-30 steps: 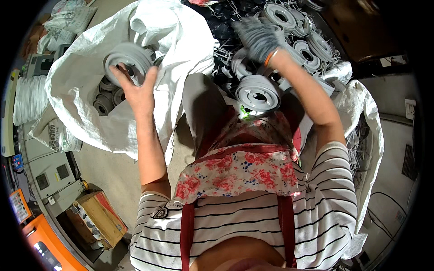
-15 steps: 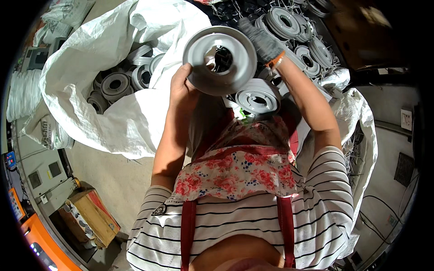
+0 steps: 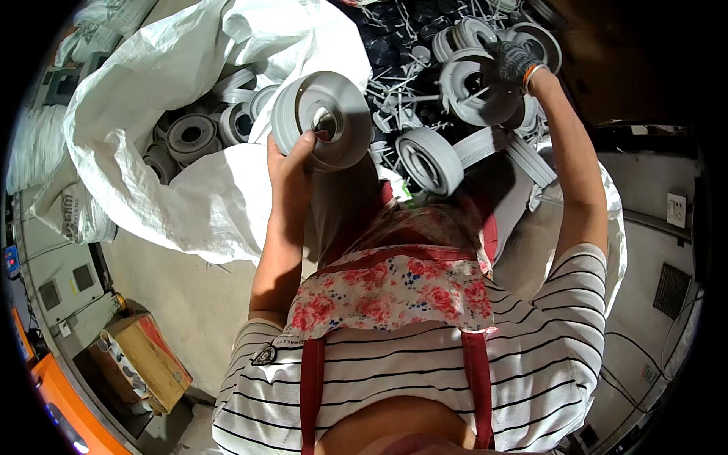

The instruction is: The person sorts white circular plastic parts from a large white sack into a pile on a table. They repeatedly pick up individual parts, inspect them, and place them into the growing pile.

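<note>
My bare left hand [image 3: 290,163] is closed on a grey plastic flanged ring [image 3: 350,129], thumb by its centre hole. The ring is held tilted, in front of the white sack [image 3: 182,235]. My right hand [image 3: 513,64], in a dark grey knitted glove with an orange cuff, reaches into the heap at the upper right. It lies against a tilted grey ring [image 3: 459,89]; shadow and blur hide how its fingers sit. Nearer to me, another thick grey ring [image 3: 429,161] leans on its edge, beside a ring seen edge-on [image 3: 481,146].
Several grey rings [image 3: 193,136] lie inside the white sack. Thin white plastic sprues [image 3: 413,98] and black parts [image 3: 379,53] are strewn through the heap. An open cardboard box [image 3: 155,356] stands at lower left, near an orange machine [image 3: 64,402]. A socket wall is at right.
My right hand has moved right, away from the held ring and onto the heap. My left hand has drawn its ring left and slightly down. Rings in the heap have shifted and tilted.
</note>
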A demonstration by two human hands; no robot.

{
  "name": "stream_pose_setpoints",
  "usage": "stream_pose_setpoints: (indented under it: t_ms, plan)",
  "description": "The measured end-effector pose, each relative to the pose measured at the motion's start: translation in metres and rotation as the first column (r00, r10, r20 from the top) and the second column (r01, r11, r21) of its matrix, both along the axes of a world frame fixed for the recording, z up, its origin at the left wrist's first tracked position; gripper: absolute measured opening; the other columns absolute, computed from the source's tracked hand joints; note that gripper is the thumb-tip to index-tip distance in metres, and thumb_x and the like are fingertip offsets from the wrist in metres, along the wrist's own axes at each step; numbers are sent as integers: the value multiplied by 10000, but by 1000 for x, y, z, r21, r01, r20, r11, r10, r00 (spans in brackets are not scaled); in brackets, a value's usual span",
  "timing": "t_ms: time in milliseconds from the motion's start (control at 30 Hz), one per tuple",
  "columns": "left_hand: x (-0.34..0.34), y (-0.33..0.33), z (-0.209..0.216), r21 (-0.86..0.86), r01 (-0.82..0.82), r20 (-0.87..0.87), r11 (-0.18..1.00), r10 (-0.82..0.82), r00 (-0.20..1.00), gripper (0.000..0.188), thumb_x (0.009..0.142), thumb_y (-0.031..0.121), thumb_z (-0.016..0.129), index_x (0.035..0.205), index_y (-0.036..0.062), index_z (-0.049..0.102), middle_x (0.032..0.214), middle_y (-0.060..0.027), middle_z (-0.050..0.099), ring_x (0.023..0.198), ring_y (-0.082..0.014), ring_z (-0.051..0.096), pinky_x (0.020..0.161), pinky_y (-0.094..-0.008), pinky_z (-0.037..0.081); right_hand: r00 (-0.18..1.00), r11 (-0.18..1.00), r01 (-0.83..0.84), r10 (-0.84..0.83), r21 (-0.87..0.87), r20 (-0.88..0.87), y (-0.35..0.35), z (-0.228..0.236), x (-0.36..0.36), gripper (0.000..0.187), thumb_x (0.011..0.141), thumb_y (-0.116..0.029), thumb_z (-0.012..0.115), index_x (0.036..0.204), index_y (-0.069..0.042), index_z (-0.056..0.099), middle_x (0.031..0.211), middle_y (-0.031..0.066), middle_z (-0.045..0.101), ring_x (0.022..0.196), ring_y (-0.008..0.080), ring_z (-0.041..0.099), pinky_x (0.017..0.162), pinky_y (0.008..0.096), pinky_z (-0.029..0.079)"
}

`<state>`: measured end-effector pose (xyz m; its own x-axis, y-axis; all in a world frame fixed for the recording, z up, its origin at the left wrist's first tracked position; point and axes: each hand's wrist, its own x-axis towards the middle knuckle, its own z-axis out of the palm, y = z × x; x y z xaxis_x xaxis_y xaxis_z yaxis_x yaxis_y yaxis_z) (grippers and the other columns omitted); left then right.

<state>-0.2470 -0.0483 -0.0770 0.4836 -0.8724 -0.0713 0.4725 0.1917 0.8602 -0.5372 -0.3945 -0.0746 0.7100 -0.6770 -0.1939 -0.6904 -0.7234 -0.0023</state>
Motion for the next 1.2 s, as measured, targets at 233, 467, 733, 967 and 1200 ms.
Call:
stream_pose_setpoints:
  t_ms: [233,467,733,967,1200]
  plan:
    - [-16,1,2,99,67,0,993,-67,998,409,852,91,568,1222,-46,458,1043,-115,594,915,-189,596,821,-299,477,983,934,-185,180,-305,-46,36,-29,42,343,780,-297,618,1029,-67,665,983,187,651,961,329,631,811,406,501]
    - [-22,-2,2,178,127,23,976,-133,991,335,859,111,568,1147,-52,518,1022,-108,603,905,-182,594,822,-294,469,982,993,114,-116,-20,-148,83,-136,81,210,786,-170,559,878,-61,713,928,199,669,843,325,672,717,466,521]
    - [-36,-7,0,80,118,-73,990,-112,991,382,869,150,567,1193,-38,489,1066,-127,586,931,-210,597,848,-324,474,874,962,178,-251,208,415,131,-3,87,420,723,-274,681,1050,-34,574,941,186,629,903,331,613,789,401,489]
    - [-54,-14,-25,-24,230,-290,973,-227,930,478,918,248,535,1256,-67,417,1190,-176,540,1120,-277,536,983,-410,420,651,885,-386,61,261,756,204,-5,88,417,699,-256,726,1086,-122,647,1207,189,556,1135,311,531,967,372,432]
    - [-44,0,-7,38,319,-121,947,-313,942,486,893,235,561,1231,-89,429,1161,-179,549,1065,-262,561,946,-378,441,738,953,-282,139,114,660,215,5,102,755,573,-337,806,1223,-79,522,1122,218,553,1065,378,527,951,389,432]
